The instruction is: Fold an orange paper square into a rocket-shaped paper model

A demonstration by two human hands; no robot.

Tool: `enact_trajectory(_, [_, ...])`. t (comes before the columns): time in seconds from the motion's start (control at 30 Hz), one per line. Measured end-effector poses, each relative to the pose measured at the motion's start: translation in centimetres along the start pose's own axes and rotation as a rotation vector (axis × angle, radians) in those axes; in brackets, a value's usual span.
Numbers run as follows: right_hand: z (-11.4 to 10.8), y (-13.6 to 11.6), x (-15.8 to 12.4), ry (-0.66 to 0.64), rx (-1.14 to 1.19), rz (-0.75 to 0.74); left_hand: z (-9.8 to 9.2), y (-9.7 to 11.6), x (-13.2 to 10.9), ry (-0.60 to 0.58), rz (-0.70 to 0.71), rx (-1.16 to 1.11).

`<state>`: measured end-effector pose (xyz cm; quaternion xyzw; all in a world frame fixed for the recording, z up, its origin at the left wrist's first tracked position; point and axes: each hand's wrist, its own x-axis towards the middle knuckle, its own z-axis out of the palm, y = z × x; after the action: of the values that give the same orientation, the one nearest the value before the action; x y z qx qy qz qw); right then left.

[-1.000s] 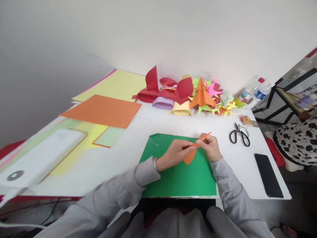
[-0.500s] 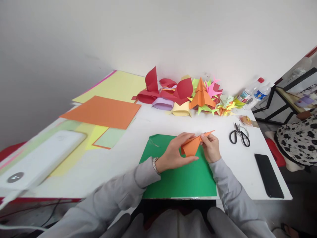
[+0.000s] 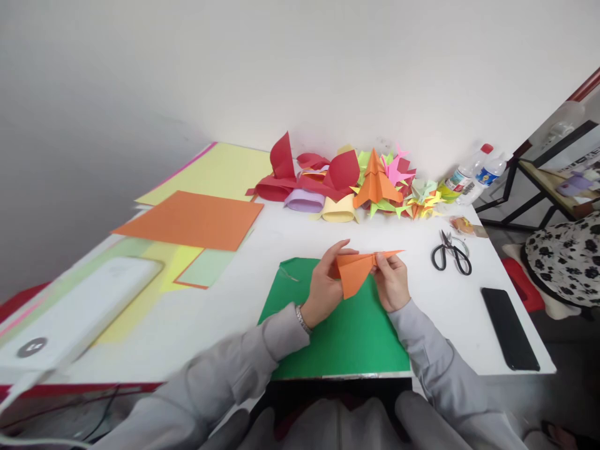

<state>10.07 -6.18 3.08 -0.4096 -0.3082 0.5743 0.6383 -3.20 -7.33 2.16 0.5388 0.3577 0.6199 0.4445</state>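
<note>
Both my hands hold a folded orange paper piece (image 3: 355,270) above a green paper sheet (image 3: 337,331) lying at the table's front edge. My left hand (image 3: 325,284) grips the piece's left side, thumb under and fingers curled over the top. At its right side my right hand (image 3: 390,282) pinches the narrow pointed end, whose tip pokes out to the right. Grey sleeves cover both arms, and a bracelet sits on my left wrist.
Folded paper shapes (image 3: 356,184) are heaped against the back wall. Orange (image 3: 190,219), yellow and light green sheets lie at left beside a white device (image 3: 70,312). Black scissors (image 3: 450,253), a black phone (image 3: 510,328) and two bottles (image 3: 473,169) are at right. Someone in black-and-white patterned fabric (image 3: 565,262) sits beyond.
The orange piece has been turned and opened out, from a narrow hanging shape to a broad wedge held level. My left hand has shifted from a pinch to cupping its left side.
</note>
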Motion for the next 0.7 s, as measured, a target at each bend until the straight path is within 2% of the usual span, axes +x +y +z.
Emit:
enact_trajectory(0.07, [-0.15,0.31,0.02,0.004,-0.071,-0.028,-0.27,0.32,0.19,-0.002,0.049,0.098])
enact_trajectory(0.17, [-0.35,0.62,0.12,-0.021,-0.12,-0.044,-0.55,0.62,0.38,-0.07,0.059,0.161])
enact_trajectory(0.5, [-0.33,0.55,-0.02,-0.091,-0.115,-0.022,-0.68,0.5,0.59,-0.101,-0.043,0.019])
enact_trajectory(0.7, [-0.36,0.35,-0.05,-0.128,-0.121,0.008,-0.94,0.9,0.79,-0.117,-0.027,0.0])
